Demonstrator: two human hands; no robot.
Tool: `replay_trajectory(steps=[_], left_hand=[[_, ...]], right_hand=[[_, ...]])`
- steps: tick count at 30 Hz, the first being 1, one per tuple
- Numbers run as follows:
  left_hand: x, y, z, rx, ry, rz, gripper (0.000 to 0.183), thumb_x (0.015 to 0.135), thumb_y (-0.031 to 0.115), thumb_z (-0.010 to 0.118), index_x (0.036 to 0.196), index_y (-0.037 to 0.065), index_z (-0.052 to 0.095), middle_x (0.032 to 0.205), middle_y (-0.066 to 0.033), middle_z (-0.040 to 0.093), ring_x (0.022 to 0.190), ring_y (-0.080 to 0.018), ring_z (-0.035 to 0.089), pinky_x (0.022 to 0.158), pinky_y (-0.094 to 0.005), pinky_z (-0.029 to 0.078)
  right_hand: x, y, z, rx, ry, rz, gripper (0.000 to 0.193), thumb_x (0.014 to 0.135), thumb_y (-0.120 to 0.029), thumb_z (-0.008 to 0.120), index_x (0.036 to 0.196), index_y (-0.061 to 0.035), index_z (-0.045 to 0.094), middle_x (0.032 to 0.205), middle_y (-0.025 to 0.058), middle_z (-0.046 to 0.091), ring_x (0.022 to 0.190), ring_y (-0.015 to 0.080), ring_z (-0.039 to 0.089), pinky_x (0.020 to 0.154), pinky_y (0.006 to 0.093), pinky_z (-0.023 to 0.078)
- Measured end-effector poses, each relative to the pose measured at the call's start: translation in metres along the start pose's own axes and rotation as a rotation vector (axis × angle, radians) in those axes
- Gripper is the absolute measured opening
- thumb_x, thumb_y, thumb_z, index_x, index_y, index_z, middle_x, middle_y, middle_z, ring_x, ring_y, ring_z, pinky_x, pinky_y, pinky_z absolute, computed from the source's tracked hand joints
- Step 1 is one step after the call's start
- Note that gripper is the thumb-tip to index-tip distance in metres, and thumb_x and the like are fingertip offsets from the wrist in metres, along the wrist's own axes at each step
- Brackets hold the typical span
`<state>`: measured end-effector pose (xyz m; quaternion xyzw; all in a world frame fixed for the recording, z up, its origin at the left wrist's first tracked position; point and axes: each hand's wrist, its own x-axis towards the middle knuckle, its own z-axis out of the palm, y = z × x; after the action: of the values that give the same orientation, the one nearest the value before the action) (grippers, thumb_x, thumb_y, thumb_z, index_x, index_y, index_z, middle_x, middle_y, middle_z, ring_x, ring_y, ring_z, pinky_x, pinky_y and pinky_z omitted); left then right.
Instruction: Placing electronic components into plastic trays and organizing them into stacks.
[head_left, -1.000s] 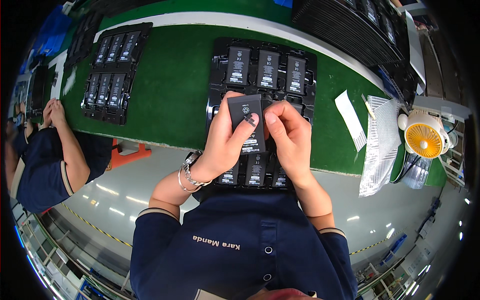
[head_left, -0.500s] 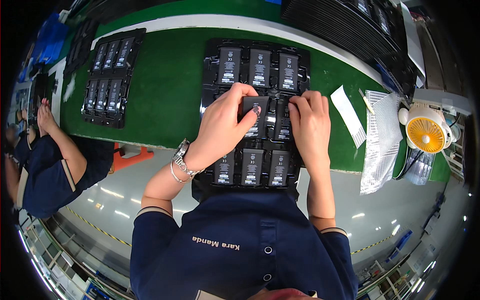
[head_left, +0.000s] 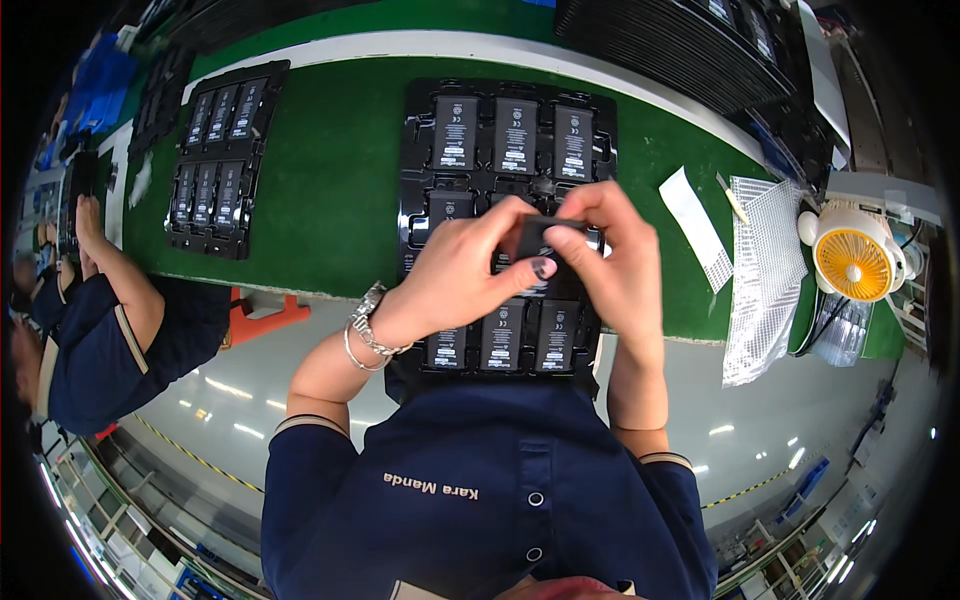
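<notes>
A flat black battery cell [head_left: 533,240] is held edge-on between my left hand [head_left: 470,270] and my right hand [head_left: 612,262], just above a black moulded tray [head_left: 418,150]. The tray lies on a green mat [head_left: 330,170] and holds several more black cells in rows, three across the far row. My hands cover the tray's middle row, so its slots are mostly hidden. A metal bracelet and watch sit on my left wrist.
A second black tray [head_left: 215,150] of cells lies to the left. Stacked dark trays [head_left: 680,50] stand far right. A white label strip [head_left: 697,225], a white mesh sheet [head_left: 765,270] and a small yellow fan [head_left: 852,262] sit to the right. Another person [head_left: 95,320] sits at left.
My hands lowered the cell toward the tray's middle row, then lifted it again. It now stands tilted edge-on between my fingers instead of facing flat toward me.
</notes>
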<state>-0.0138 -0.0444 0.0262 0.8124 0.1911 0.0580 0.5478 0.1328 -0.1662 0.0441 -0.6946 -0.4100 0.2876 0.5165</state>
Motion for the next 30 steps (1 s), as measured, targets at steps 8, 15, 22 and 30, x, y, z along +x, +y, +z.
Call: replay_trajectory(steps=[8, 15, 22, 30], left_hand=[[-0.006, -0.004, 0.007, -0.468, 0.524, 0.075, 0.022, 0.099, 0.018, 0.060, 0.110, 0.001, 0.051, 0.088, -0.0021, 0.059, 0.078, -0.0059, 0.053, 0.069, -0.0228, 0.046], [-0.011, -0.003, 0.008, -0.558, 0.524, 0.076, 0.028, 0.100, 0.018, 0.056, 0.120, 0.002, 0.043, 0.093, -0.0030, 0.057, 0.079, -0.0066, 0.052, 0.069, -0.0230, 0.045], [-0.012, -0.001, 0.012, -0.540, 0.530, 0.105, 0.029, 0.100, 0.017, 0.055, 0.121, 0.002, 0.042, 0.094, -0.0049, 0.058, 0.081, -0.0089, 0.053, 0.072, -0.0255, 0.046], [-0.013, -0.001, 0.010, -0.461, 0.467, 0.097, 0.028, 0.099, 0.014, 0.056, 0.120, 0.002, 0.042, 0.094, -0.0072, 0.060, 0.080, -0.0109, 0.056, 0.072, -0.0271, 0.047]], right_hand=[[-0.018, -0.004, 0.033, -0.150, 0.166, -0.266, 0.021, 0.091, -0.001, 0.059, 0.110, 0.0035, 0.065, 0.105, 0.0166, 0.065, 0.093, 0.0298, 0.062, 0.082, 0.0368, 0.049], [-0.022, -0.008, 0.047, -0.300, 0.144, -0.418, 0.034, 0.082, 0.005, 0.066, 0.116, 0.0070, 0.064, 0.104, 0.0184, 0.065, 0.088, 0.0317, 0.061, 0.077, 0.0380, 0.050], [-0.020, -0.005, 0.046, -0.342, 0.196, -0.514, 0.032, 0.076, 0.007, 0.069, 0.108, 0.0070, 0.066, 0.095, 0.0165, 0.067, 0.081, 0.0313, 0.062, 0.071, 0.0380, 0.051], [-0.017, 0.005, 0.034, -0.230, 0.090, -0.503, 0.027, 0.076, 0.002, 0.069, 0.103, 0.0068, 0.068, 0.095, 0.0172, 0.068, 0.082, 0.0319, 0.064, 0.073, 0.0373, 0.052]])
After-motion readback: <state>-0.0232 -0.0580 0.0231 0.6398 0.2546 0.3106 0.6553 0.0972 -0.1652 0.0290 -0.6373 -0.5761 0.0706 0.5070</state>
